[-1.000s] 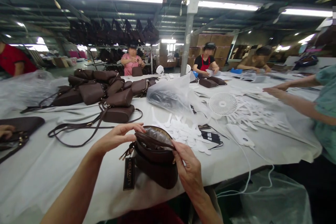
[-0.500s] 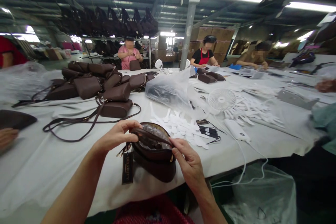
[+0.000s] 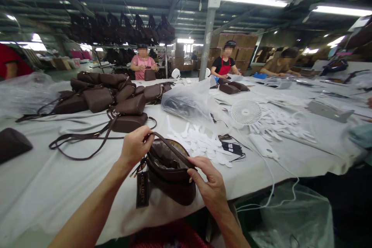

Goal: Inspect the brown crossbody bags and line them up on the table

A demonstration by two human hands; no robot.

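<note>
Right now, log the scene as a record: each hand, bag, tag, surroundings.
left hand: closed on one end of a brown strap
right hand: pinching the strap near the bag's right rim
bag: brown, on the table, top open, shiny grey material inside
tag: black, hanging at bag's left, reads DELUXITY
beyond left hand: pile of brown bags
beyond right hand: white cutouts, white fan

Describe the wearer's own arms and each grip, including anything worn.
The left grip and right grip are bare human hands, ungloved. The forearms show no sleeve, watch or bracelet. Red, textured cloth appears at the bottom edge.
</note>
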